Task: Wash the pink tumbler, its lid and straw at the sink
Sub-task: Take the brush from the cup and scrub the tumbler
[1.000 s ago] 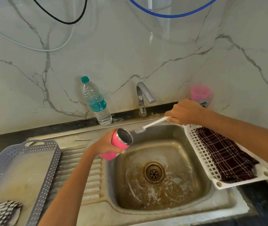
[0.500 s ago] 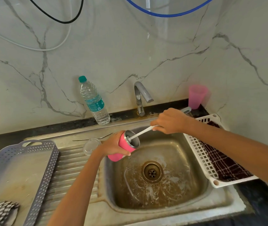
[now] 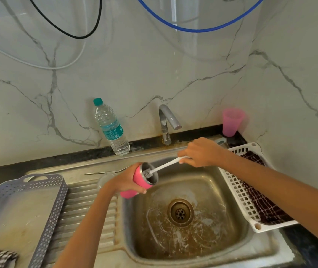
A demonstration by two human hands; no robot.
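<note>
My left hand (image 3: 124, 182) grips the pink tumbler (image 3: 139, 180), tilted with its steel mouth facing right, over the left edge of the sink basin (image 3: 231, 219). My right hand (image 3: 200, 152) holds the white handle of a bottle brush (image 3: 166, 166); its grey bristle head is inside the tumbler's mouth. A clear lid (image 3: 104, 179) lies on the ribbed drainboard behind my left wrist. A thin metal straw (image 3: 106, 172) lies on the sink's back ledge beside it.
The tap (image 3: 167, 122) stands behind the basin with no water running. A water bottle (image 3: 110, 128) stands to its left, a pink plastic cup (image 3: 231, 121) in the right corner. A white rack (image 3: 239, 190) holds a dark checked cloth. A grey basket (image 3: 44, 209) sits left.
My right hand moved the brush from outside the tumbler into its mouth. My left hand brought the tumbler slightly right, over the basin's edge.
</note>
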